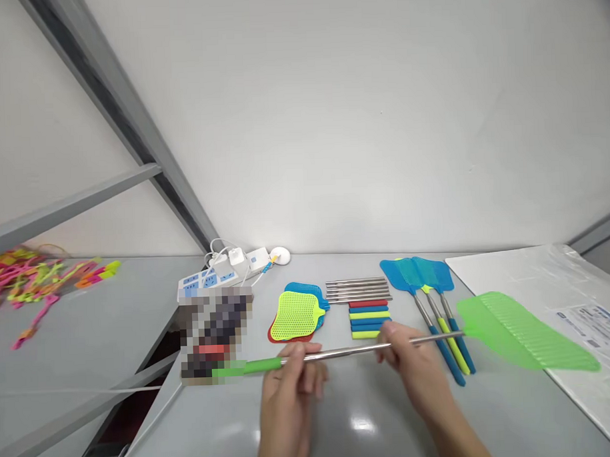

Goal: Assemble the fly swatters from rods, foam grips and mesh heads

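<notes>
Grey tabletop [216,425], left hand [290,389], right hand [412,361] holding flyswatter [519,331]

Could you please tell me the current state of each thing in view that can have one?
Green fly swatter: assembled, held roughly level.
Left hand: gripping the swatter near its green grip.
Right hand: holding the swatter's steel shaft.
Plastic swatter heads: stacked flat, yellow on top.
Steel rods: lying parallel, loose.
Foam grips: lying parallel, loose.
Blue-headed swatters: assembled, lying side by side.
Power strip: plugs inserted.
</notes>
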{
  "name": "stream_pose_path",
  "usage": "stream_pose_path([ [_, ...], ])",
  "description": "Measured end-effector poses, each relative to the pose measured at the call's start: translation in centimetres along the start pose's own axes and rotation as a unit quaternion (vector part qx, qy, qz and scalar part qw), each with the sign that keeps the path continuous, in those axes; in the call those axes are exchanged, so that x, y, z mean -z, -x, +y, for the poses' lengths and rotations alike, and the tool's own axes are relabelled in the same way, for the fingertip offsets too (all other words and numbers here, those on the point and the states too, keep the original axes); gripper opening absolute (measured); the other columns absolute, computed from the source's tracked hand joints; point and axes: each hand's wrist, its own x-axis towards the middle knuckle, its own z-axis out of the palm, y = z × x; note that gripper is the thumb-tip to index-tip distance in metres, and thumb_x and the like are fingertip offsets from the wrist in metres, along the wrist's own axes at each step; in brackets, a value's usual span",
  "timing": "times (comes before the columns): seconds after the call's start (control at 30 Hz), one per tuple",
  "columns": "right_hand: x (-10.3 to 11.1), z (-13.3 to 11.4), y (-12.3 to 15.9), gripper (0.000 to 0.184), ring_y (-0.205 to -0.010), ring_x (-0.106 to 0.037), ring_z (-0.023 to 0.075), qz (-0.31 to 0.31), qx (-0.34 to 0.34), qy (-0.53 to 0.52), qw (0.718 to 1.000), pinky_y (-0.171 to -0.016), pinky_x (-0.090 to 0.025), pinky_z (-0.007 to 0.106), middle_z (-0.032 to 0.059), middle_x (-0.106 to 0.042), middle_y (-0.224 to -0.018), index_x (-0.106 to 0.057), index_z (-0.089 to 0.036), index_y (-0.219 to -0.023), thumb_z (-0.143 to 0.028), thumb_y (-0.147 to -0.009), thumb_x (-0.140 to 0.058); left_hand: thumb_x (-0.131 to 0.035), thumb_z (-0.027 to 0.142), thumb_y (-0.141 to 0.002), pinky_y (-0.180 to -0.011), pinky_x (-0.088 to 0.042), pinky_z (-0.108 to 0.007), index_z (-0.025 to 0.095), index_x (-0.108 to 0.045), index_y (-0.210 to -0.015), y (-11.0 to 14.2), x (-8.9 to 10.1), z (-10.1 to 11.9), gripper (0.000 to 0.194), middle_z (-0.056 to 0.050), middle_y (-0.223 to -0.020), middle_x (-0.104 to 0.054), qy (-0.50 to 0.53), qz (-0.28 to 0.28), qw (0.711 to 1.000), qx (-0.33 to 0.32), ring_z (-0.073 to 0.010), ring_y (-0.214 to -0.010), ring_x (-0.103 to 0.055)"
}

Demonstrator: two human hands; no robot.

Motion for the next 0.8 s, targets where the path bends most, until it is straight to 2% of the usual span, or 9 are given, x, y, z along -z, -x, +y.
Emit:
stream_pose_path([
  [0.07, 3.3, -0.1, -1.0, 0.051, -0.057, -0.043, 0.0143, 0.114, -0.021, -0.069, 0.991, -0.057, -0.034, 0.03, -0.0024, -0.04, -0.052, -0.039, -0.022, -0.05, -0.048, -0.09, -0.057, -0.079, 0.047, -0.074, -0.06, -0.046, -0.028, 0.013, -0.073, -0.079, -1.0, 2.1, 1.8, 0.035, 0.008, -0.046, -0.033, 0.014, 0.053, 0.998, -0.025, -0.0077, -0.045, -0.038],
  [0.17, 7.5, -0.4, -2.1, 0.052, -0.052, -0.036, 0.013, 0.18, -0.005, -0.108, 0.978, -0.057, -0.035, 0.03, -0.0054, -0.029, -0.049, -0.032, -0.023, -0.051, -0.046, -0.092, -0.054, -0.078, 0.04, -0.075, -0.06, -0.048, -0.027, 0.014, -0.071, -0.076, -1.9, 4.7, 4.1, 0.027, 0.009, -0.043, -0.03, 0.034, 0.127, 0.989, -0.073, -0.0072, -0.043, -0.035],
  [0.23, 8.7, -0.8, -2.4, 0.05, -0.048, -0.031, 0.0123, 0.201, -0.001, -0.141, 0.969, -0.055, -0.035, 0.029, -0.0064, -0.025, -0.046, -0.033, -0.023, -0.052, -0.042, -0.092, -0.055, -0.076, 0.038, -0.078, -0.06, -0.049, -0.027, 0.015, -0.07, -0.075, -2.0, 5.5, 4.9, 0.024, 0.009, -0.043, -0.03, 0.039, 0.138, 0.986, -0.085, -0.0074, -0.043, -0.034],
  [0.3, 8.3, -1.0, -2.3, 0.047, -0.046, -0.027, 0.0117, 0.217, 0.007, -0.18, 0.959, -0.053, -0.034, 0.029, -0.0072, -0.024, -0.045, -0.035, -0.023, -0.053, -0.04, -0.092, -0.055, -0.074, 0.039, -0.081, -0.06, -0.048, -0.026, 0.016, -0.068, -0.073, -1.8, 5.2, 4.9, 0.025, 0.009, -0.043, -0.03, 0.049, 0.144, 0.984, -0.095, -0.007, -0.043, -0.032],
  [0.4, 5.5, -1.0, -1.8, 0.046, -0.046, -0.027, 0.0114, 0.239, 0.015, -0.206, 0.949, -0.053, -0.033, 0.029, -0.0076, -0.025, -0.047, -0.037, -0.023, -0.056, -0.044, -0.094, -0.053, -0.072, 0.042, -0.082, -0.06, -0.047, -0.024, 0.017, -0.066, -0.073, -1.2, 3.7, 3.7, 0.028, 0.009, -0.045, -0.03, 0.06, 0.145, 0.982, -0.103, -0.0067, -0.044, -0.03],
  [0.5, 2.3, -0.4, -1.0, 0.05, -0.052, -0.037, 0.0128, 0.202, -0.003, -0.187, 0.961, -0.056, -0.035, 0.03, -0.0057, -0.029, -0.05, -0.038, -0.023, -0.053, -0.049, -0.093, -0.054, -0.071, 0.045, -0.083, -0.059, -0.047, -0.024, 0.017, -0.067, -0.078, -0.6, 2.4, 2.4, 0.029, 0.008, -0.047, -0.032, 0.051, 0.108, 0.99, -0.076, -0.0073, -0.045, -0.032],
  [0.57, 1.1, 0.0, -0.6, 0.054, -0.055, -0.039, 0.014, 0.161, -0.001, -0.17, 0.972, -0.058, -0.035, 0.032, -0.0044, -0.031, -0.05, -0.037, -0.023, -0.051, -0.053, -0.094, -0.051, -0.07, 0.047, -0.084, -0.058, -0.046, -0.024, 0.016, -0.067, -0.079, -0.5, 2.3, 2.3, 0.031, 0.008, -0.047, -0.031, 0.055, 0.102, 0.991, -0.065, -0.0072, -0.045, -0.032],
  [0.67, 1.4, 0.2, -0.4, 0.056, -0.056, -0.037, 0.0144, 0.155, 0.001, -0.135, 0.979, -0.058, -0.034, 0.032, -0.004, -0.029, -0.052, -0.034, -0.024, -0.049, -0.055, -0.092, -0.053, -0.072, 0.045, -0.082, -0.056, -0.045, -0.022, 0.016, -0.063, -0.072, -0.8, 3.0, 3.6, 0.032, 0.009, -0.046, -0.026, 0.073, 0.147, 0.983, -0.079, -0.0061, -0.044, -0.027],
  [0.8, 4.0, -0.6, -0.7, 0.055, -0.057, -0.035, 0.0146, 0.19, -0.017, -0.107, 0.976, -0.06, -0.034, 0.032, -0.0044, -0.026, -0.054, -0.032, -0.024, -0.05, -0.053, -0.091, -0.055, -0.072, 0.037, -0.082, -0.053, -0.043, -0.019, 0.016, -0.058, -0.068, -1.3, 4.0, 6.0, 0.03, 0.01, -0.045, -0.024, 0.087, 0.169, 0.976, -0.102, -0.0057, -0.044, -0.022],
])
